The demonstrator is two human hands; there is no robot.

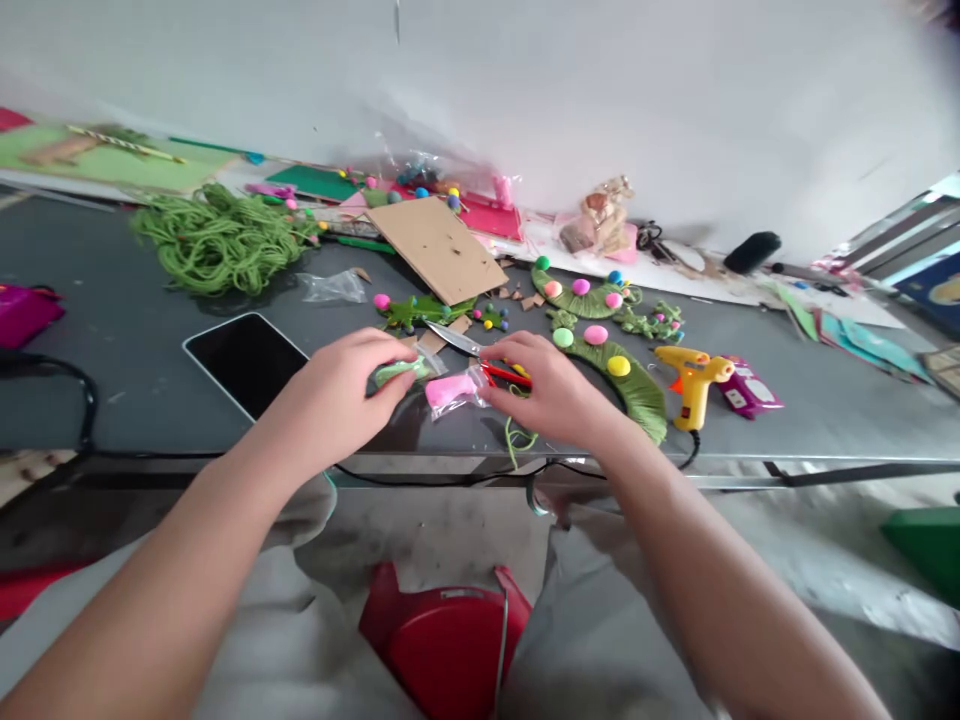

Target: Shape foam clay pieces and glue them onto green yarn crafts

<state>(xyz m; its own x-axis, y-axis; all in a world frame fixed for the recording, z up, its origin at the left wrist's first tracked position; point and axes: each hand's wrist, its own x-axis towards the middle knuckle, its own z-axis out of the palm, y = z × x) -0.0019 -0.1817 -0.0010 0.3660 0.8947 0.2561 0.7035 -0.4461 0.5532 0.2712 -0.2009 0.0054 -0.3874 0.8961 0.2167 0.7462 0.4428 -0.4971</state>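
My left hand (352, 385) is closed round a small clear packet of soft light-green material (401, 370), pinched between thumb and fingers. My right hand (544, 385) is curled over the red-handled scissors (457, 340), whose metal blades point up and left. The thumb of that hand is beside a clear packet of pink material (454, 390) lying between my hands; whether it presses on the packet is unclear. Loose green yarn (519, 440) hangs at the table edge below my right hand. Behind that hand lies a yarn-wrapped green ring (645, 395) with colored pompoms.
A black-screened tablet or phone (244, 360) lies left of my left hand. To the right are a yellow glue gun (690, 380) with its cord and a purple packet (750, 388). Green yarn (217, 240) and a cardboard piece (439, 245) lie farther back. Below is a red stool (442, 640).
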